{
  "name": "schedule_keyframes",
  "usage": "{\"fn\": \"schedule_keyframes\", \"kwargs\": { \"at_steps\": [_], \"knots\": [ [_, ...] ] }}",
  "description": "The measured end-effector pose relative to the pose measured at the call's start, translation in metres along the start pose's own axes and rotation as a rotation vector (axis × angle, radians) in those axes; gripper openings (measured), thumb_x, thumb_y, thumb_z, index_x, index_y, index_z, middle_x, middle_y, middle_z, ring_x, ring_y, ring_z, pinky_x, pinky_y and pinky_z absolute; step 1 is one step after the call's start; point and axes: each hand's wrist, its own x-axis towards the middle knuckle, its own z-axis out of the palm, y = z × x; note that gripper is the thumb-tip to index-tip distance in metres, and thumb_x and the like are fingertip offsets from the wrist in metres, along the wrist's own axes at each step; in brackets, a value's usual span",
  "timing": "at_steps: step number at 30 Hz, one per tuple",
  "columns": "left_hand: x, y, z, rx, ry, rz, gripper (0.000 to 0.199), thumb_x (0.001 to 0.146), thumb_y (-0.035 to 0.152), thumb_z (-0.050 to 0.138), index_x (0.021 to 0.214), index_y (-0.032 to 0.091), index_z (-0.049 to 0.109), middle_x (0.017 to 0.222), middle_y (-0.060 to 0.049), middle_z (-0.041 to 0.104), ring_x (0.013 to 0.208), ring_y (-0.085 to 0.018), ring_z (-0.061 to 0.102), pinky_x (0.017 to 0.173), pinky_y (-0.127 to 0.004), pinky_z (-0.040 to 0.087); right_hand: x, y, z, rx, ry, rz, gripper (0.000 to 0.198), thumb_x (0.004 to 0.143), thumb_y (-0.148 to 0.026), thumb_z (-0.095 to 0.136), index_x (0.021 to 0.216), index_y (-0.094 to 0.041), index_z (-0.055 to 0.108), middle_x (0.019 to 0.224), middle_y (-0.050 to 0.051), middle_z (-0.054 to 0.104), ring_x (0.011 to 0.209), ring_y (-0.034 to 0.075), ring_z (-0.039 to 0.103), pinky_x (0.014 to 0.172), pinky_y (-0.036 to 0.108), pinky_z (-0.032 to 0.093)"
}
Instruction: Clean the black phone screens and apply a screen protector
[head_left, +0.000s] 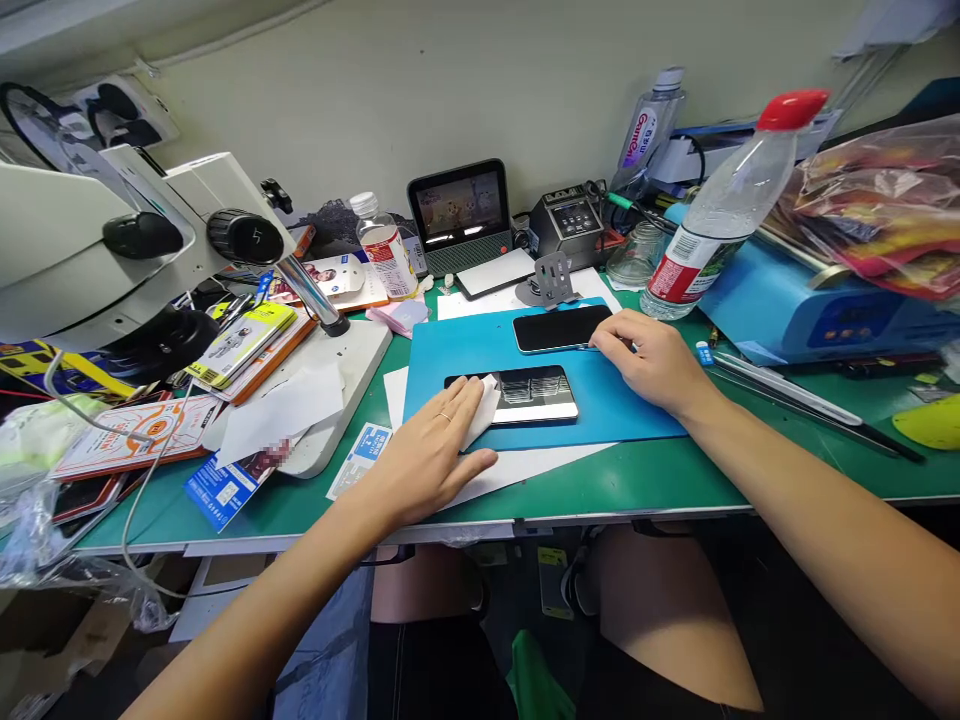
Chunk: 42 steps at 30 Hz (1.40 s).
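My left hand (436,440) lies over a smartphone (536,392) with a glossy, reflecting screen. Its fingers are flat and press a white tissue (482,412) against the phone's left part, with the thumb held apart. Behind that phone, a second smartphone (559,328) with a dark screen rests on the blue mat (442,345). My right hand (649,360) is at the second phone's right end, its fingers curled together and the thumb tip by the phone's near edge. What lies between those fingertips, if anything, is hidden.
A microscope (255,220) stands at left beside stacked boxes (247,345). Behind the mat are a screen device (459,210), a phone stand (553,280) and a small bottle (386,250). A red-capped bottle (720,220), tweezers (787,390) and a blue machine (810,300) are at right.
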Motion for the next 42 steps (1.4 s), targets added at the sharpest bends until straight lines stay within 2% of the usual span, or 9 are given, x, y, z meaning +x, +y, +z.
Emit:
{"fn": "schedule_keyframes", "kwargs": {
  "at_steps": [4, 10, 16, 19, 22, 27, 33, 38, 42],
  "knots": [
    [0.009, 0.003, 0.003, 0.073, -0.069, 0.003, 0.079, 0.104, 0.061, 0.027, 0.158, 0.004, 0.028, 0.168, -0.018, 0.023, 0.156, -0.033, 0.022, 0.129, -0.05, 0.024, 0.0, 0.0, 0.0, 0.004, 0.004, -0.001, 0.024, 0.095, -0.03, 0.053, 0.075, -0.023, 0.063, 0.085, 0.004, 0.069, 0.08, 0.021, 0.063, 0.075, 0.036, 0.046],
    [0.008, -0.004, 0.004, 0.207, -0.008, -0.228, 0.084, 0.102, 0.065, 0.028, 0.153, -0.002, 0.037, 0.165, -0.025, 0.026, 0.156, -0.041, 0.017, 0.127, -0.058, 0.024, -0.001, 0.0, -0.001, 0.003, 0.009, -0.016, 0.024, 0.095, -0.029, 0.053, 0.074, -0.023, 0.063, 0.085, 0.004, 0.069, 0.08, 0.02, 0.063, 0.075, 0.036, 0.046],
    [0.025, 0.005, 0.003, 0.146, 0.003, -0.133, 0.078, 0.103, 0.064, 0.026, 0.154, 0.007, 0.04, 0.165, -0.017, 0.032, 0.156, -0.037, 0.02, 0.127, -0.055, 0.026, 0.0, 0.002, 0.0, -0.006, 0.001, -0.032, 0.023, 0.095, -0.03, 0.053, 0.075, -0.023, 0.063, 0.085, 0.004, 0.068, 0.079, 0.02, 0.063, 0.074, 0.035, 0.046],
    [0.032, -0.001, -0.001, 0.174, 0.023, -0.238, 0.079, 0.103, 0.064, 0.024, 0.15, 0.004, 0.046, 0.164, -0.021, 0.032, 0.156, -0.039, 0.019, 0.127, -0.057, 0.024, 0.0, 0.002, 0.0, -0.006, 0.003, -0.028, 0.023, 0.095, -0.03, 0.054, 0.076, -0.023, 0.063, 0.085, 0.004, 0.068, 0.079, 0.02, 0.063, 0.074, 0.036, 0.046],
    [0.021, -0.008, -0.003, 0.195, 0.005, -0.312, 0.081, 0.103, 0.064, 0.021, 0.15, 0.002, 0.045, 0.165, -0.022, 0.03, 0.156, -0.039, 0.017, 0.127, -0.057, 0.023, 0.0, 0.002, 0.0, -0.007, 0.003, -0.025, 0.023, 0.095, -0.03, 0.054, 0.076, -0.023, 0.063, 0.086, 0.004, 0.068, 0.08, 0.02, 0.063, 0.074, 0.036, 0.046],
    [0.003, -0.003, 0.001, 0.139, -0.015, -0.236, 0.084, 0.102, 0.066, 0.022, 0.158, 0.004, 0.028, 0.167, -0.018, 0.022, 0.157, -0.035, 0.017, 0.127, -0.056, 0.025, 0.001, 0.001, 0.0, -0.009, -0.008, -0.025, 0.023, 0.095, -0.03, 0.054, 0.075, -0.023, 0.063, 0.085, 0.004, 0.068, 0.08, 0.02, 0.063, 0.074, 0.036, 0.046],
    [0.02, 0.012, 0.007, 0.019, -0.053, -0.151, 0.084, 0.102, 0.066, 0.026, 0.158, 0.002, 0.027, 0.167, -0.019, 0.02, 0.157, -0.032, 0.015, 0.129, -0.051, 0.023, 0.001, 0.0, -0.001, -0.007, -0.005, -0.011, 0.024, 0.095, -0.03, 0.054, 0.075, -0.023, 0.064, 0.085, 0.004, 0.068, 0.08, 0.02, 0.063, 0.074, 0.035, 0.046],
    [0.02, 0.019, 0.005, -0.066, -0.08, 0.079, 0.086, 0.102, 0.068, 0.024, 0.16, 0.005, 0.02, 0.17, -0.016, 0.012, 0.159, -0.026, 0.009, 0.131, -0.046, 0.02, 0.001, -0.001, 0.0, 0.008, -0.006, -0.012, 0.023, 0.096, -0.03, 0.053, 0.076, -0.023, 0.064, 0.085, 0.004, 0.068, 0.081, 0.02, 0.063, 0.077, 0.035, 0.046],
    [0.022, 0.018, 0.004, -0.014, -0.09, -0.078, 0.088, 0.102, 0.068, 0.023, 0.159, 0.002, 0.021, 0.168, -0.02, 0.013, 0.158, -0.031, 0.011, 0.129, -0.053, 0.022, 0.0, 0.0, -0.001, 0.011, -0.004, -0.004, 0.023, 0.095, -0.03, 0.053, 0.077, -0.023, 0.064, 0.087, 0.004, 0.068, 0.082, 0.02, 0.064, 0.077, 0.035, 0.047]
  ]
}}
